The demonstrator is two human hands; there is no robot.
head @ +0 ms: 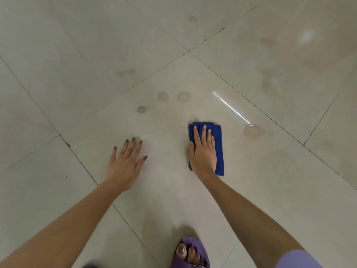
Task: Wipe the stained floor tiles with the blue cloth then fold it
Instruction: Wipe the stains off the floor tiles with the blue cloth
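Pale glossy floor tiles with dark grout lines fill my view, dotted with brownish stains beyond the hands and off to the right. I see the right hand lying flat, fingers straight, pressing the blue cloth to the tile. The cloth is folded into a narrow rectangle, just left of a larger stain. The left hand is open, fingers spread, holding nothing, well apart from the cloth; I cannot tell whether it touches the tile. A foot in a purple sandal stands at the lower edge.
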